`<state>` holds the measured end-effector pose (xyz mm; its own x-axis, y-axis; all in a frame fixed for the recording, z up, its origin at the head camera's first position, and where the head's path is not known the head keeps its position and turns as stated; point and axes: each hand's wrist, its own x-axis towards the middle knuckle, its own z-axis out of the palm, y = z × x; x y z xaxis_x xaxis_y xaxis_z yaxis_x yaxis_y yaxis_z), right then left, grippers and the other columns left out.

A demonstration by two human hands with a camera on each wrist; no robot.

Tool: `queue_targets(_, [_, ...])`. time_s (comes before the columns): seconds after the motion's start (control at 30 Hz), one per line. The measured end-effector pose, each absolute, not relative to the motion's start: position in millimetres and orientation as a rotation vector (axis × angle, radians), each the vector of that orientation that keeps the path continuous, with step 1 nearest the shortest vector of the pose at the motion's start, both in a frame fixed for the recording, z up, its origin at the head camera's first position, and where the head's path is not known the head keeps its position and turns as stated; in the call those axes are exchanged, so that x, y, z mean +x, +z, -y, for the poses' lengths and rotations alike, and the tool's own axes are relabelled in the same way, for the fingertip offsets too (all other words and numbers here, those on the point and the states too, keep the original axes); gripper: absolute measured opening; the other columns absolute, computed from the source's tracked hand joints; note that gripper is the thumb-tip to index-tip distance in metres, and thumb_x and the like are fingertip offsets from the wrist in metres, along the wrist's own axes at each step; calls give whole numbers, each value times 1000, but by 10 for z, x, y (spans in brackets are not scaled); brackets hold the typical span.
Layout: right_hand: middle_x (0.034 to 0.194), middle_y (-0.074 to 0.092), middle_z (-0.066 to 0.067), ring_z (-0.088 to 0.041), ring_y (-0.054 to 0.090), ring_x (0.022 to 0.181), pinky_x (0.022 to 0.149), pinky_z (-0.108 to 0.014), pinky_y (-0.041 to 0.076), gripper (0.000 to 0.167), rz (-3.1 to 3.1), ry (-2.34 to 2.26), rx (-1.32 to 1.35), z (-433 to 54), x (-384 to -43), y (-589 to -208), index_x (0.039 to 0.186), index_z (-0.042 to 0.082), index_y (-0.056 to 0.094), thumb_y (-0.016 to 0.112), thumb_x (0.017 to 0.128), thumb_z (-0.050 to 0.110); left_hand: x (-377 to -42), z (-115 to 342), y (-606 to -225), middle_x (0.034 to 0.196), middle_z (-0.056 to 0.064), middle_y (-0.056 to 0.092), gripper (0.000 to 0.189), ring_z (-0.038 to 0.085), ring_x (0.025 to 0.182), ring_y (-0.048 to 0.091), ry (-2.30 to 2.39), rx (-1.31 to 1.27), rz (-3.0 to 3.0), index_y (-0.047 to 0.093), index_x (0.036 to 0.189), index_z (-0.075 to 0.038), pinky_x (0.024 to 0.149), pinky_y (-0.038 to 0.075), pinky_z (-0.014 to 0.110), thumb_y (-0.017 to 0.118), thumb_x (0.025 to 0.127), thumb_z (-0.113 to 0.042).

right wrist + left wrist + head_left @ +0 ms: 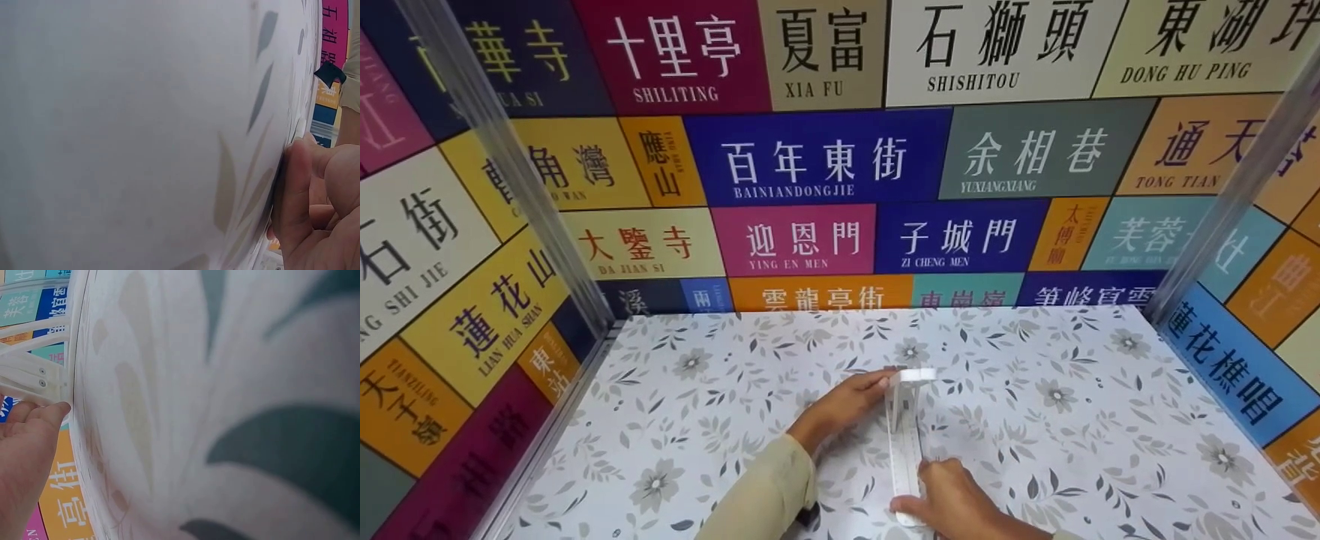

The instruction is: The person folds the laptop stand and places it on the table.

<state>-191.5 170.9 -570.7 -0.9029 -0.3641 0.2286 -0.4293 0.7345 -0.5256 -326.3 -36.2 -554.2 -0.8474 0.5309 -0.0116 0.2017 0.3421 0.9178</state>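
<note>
A white folding stand lies lengthwise on the patterned tabletop, its far part raised and topped by a rounded bar. My left hand pinches the raised far part from the left. In the left wrist view, the fingers of that hand meet a white strut with two small screws. At the near end, my right hand grips the stand, thumb at its left edge and fingers on its right. The right wrist view shows this hand low against the tabletop, with most of the stand hidden.
A white tabletop with grey flowers and leaves spreads around both hands. Colourful sign panels line the back and sides. Clear corner posts rise at the left and right back corners.
</note>
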Motion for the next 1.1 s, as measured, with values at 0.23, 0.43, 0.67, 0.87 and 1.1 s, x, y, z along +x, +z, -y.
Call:
queue_targets(0.23, [50, 48, 11, -1, 37, 48, 43, -22, 33, 46, 2835, 862, 654, -1694, -1931, -5697, 67, 13, 61, 85, 77, 51, -3264, 389, -5540, 152, -16, 53, 38, 17, 148, 41, 1493, 614, -2310, 56, 145, -39, 126, 24, 48, 45, 109, -40])
queue_targets(0.43, [52, 48, 11, -1, 38, 48, 45, -23, 35, 45, 2869, 858, 677, -1696, -1959, -5661, 63, 16, 59, 82, 80, 51, -3268, 397, -5529, 155, -6, 51, 39, 20, 149, 40, 1503, 620, -2313, 56, 146, -35, 126, 23, 49, 43, 110, -38])
queue_targets(0.67, [42, 50, 14, 7, 40, 34, 36, -15, 31, 36, 2814, 1038, 601, -1830, -2111, -5642, 68, 16, 70, 74, 93, 41, -3151, 374, -5431, 148, 10, 58, 41, 29, 137, 54, 1571, 514, -2402, 57, 146, -18, 115, 42, 47, 44, 110, -31])
queue_targets(0.87, [69, 71, 5, -5, 61, 50, 47, -23, 50, 46, 2778, 1279, 299, -1971, -2370, -5614, 122, 4, 72, 77, 91, 39, -2961, 343, -5289, 131, 27, 62, 39, 44, 123, 61, 1807, 261, -2197, 58, 133, 7, 101, 53, 47, 44, 110, -21])
queue_targets(1.1, [96, 76, 0, -12, 72, 81, 70, -23, 58, 46, 2742, 1490, 177, -2065, -2597, -5555, 126, 10, 71, 78, 91, 38, -2805, 304, -5265, 129, 25, 67, 41, 40, 121, 64, 1942, 95, -2093, 62, 128, 8, 104, 53, 47, 51, 108, -25])
